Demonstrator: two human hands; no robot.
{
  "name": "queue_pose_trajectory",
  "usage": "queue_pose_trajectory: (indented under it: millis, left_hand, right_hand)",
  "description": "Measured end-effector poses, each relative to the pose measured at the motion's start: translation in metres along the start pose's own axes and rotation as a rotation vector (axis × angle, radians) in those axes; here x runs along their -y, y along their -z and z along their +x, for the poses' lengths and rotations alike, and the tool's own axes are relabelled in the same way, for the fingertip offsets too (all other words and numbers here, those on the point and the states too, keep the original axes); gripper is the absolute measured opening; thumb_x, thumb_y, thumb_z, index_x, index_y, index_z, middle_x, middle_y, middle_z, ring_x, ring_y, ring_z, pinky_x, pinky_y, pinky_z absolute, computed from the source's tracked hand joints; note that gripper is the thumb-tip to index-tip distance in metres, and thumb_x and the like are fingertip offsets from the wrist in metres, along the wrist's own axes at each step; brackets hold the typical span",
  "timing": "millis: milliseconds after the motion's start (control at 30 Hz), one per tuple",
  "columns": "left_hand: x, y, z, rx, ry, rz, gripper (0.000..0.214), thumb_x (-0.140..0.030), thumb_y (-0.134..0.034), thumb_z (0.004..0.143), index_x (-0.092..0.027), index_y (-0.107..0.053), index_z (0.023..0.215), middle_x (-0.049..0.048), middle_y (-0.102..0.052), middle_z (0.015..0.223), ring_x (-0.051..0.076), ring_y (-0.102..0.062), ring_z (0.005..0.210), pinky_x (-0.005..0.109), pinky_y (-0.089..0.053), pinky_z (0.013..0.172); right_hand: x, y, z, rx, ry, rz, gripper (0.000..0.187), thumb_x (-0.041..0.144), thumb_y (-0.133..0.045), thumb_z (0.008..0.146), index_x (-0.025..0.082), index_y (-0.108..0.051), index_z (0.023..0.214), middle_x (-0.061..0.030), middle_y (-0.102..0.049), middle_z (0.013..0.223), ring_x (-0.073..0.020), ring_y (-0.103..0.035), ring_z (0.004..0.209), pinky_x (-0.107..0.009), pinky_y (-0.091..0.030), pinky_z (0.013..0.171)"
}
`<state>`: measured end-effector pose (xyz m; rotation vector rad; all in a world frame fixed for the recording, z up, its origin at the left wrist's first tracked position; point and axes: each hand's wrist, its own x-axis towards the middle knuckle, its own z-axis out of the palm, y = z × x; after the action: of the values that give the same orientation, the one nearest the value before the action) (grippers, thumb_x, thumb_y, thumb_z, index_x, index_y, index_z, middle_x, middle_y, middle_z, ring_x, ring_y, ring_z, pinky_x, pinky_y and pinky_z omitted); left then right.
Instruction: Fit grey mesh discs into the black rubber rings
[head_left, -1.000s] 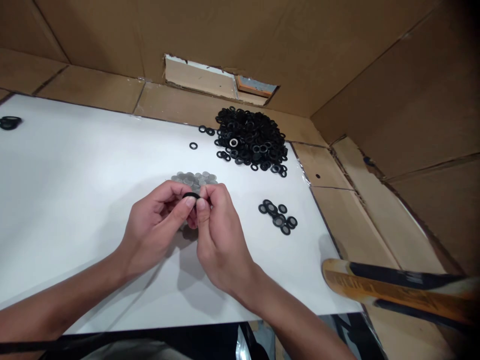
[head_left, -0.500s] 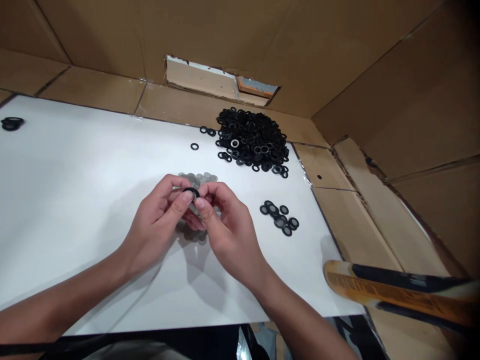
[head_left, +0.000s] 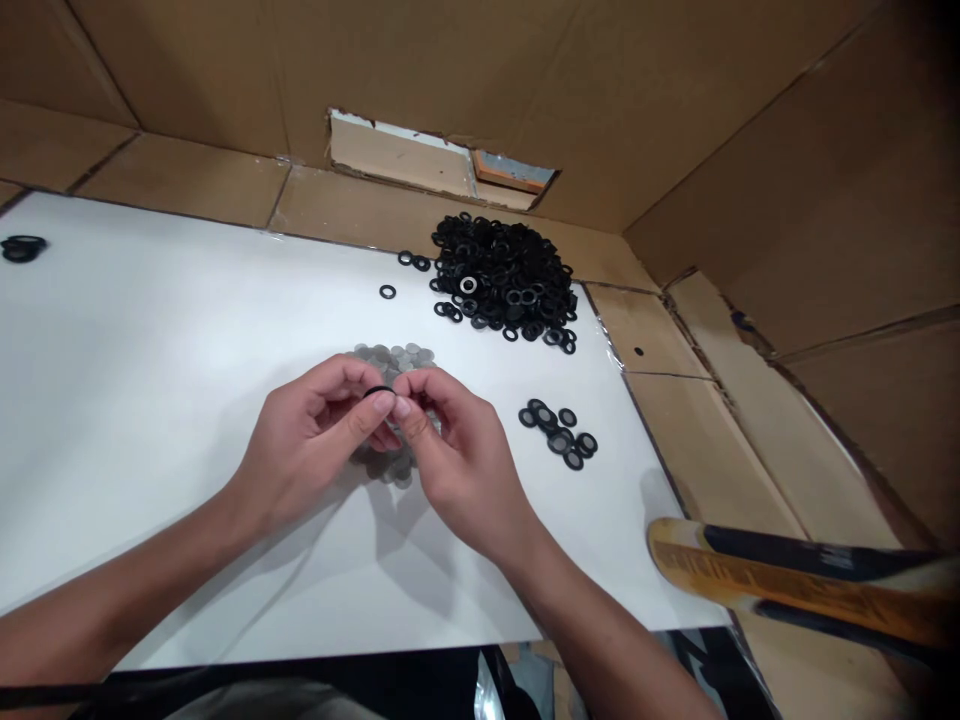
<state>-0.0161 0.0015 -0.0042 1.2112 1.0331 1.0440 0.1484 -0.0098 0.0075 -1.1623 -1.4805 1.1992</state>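
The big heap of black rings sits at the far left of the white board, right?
No. The big heap of black rings sits at the far right of the white board, as the head view shows. Only a few black rings lie at the far left edge.

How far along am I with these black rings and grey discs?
Done, it seems: a small cluster of filled rings with grey centres lies right of the hands. In hand: the left hand and right hand pinch one black ring between them. Left: the big pile of black rings and the heap of grey discs beyond the fingers, so most looks undone.
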Motion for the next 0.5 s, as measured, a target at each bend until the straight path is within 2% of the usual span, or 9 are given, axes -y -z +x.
queue_pose_trajectory:
  millis: [200, 333, 500]
  left_hand:
    - [-0.0001, 0.0000, 0.0004, 0.031, -0.031, 0.023, 0.009, -0.028, -0.069, 0.101, -0.023, -0.066, 0.093, -0.0061, -0.075, 0.077, 0.008, -0.073, 0.069, 0.016, -0.061, 0.069]
    - [0.0031, 0.0006, -0.0007, 0.062, 0.001, 0.025, 0.012, -0.035, -0.066, 0.103, -0.024, -0.063, 0.100, -0.0058, -0.075, 0.078, 0.010, -0.074, 0.072, 0.018, -0.062, 0.071]
    - [0.0035, 0.0018, -0.0017, 0.114, 0.028, -0.038, 0.018, -0.039, -0.062, 0.105, -0.023, -0.061, 0.098, -0.0045, -0.074, 0.078, 0.012, -0.072, 0.071, 0.022, -0.062, 0.069]
  right_hand:
    - [-0.0008, -0.0003, -0.0016, -0.040, 0.036, 0.016, 0.015, 0.026, -0.058, 0.104, 0.021, -0.057, 0.090, -0.0004, -0.057, 0.084, -0.0150, -0.056, 0.075, -0.031, -0.048, 0.068]
    - [0.0009, 0.0022, -0.0006, -0.059, 0.080, -0.013, 0.014, 0.022, -0.060, 0.103, 0.020, -0.060, 0.089, 0.0006, -0.059, 0.082, -0.0135, -0.056, 0.074, -0.029, -0.047, 0.066]
    - [0.0015, 0.0038, 0.0006, -0.007, 0.056, -0.026, 0.016, 0.023, -0.056, 0.105, 0.020, -0.058, 0.089, 0.0012, -0.058, 0.079, -0.0135, -0.056, 0.070, -0.030, -0.047, 0.065]
